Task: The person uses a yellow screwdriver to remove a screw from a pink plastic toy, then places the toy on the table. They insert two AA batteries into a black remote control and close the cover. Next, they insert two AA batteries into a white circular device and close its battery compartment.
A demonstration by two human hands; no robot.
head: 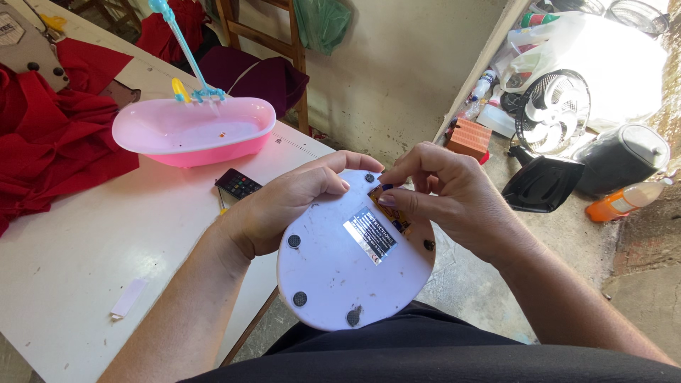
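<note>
In the head view, a round white base (340,273) is held upside down over the person's lap, just off the worktop's (106,241) near edge. Its underside shows four dark rubber feet, a dark label with a bright glare patch across it, and an open recess near the upper rim.

The left hand (284,209) clamps the base's upper left rim, fingers curled over the top edge and thumb lying on the underside. The right hand (443,191) pinches a small orange battery (389,209) between thumb and forefinger, the battery sitting in or at the recess; whether it is fully seated I cannot tell. The two hands are close together, fingertips nearly touching above the base.

Beyond the base, on the worktop, lies a dark remote (237,183), just past the left hand. Farther back stands a pink toy bathtub (191,131) with a blue and yellow tap and shower fitting on its far rim. Red cloth (50,135) lies to the left of the tub. A small white strip (128,298) lies on the worktop left of the base, near the left forearm.

To the right of the base, on the floor, stand a white fan (553,110), a dark iron (543,183), an orange bottle (624,202) and a brick-coloured box (469,137).
</note>
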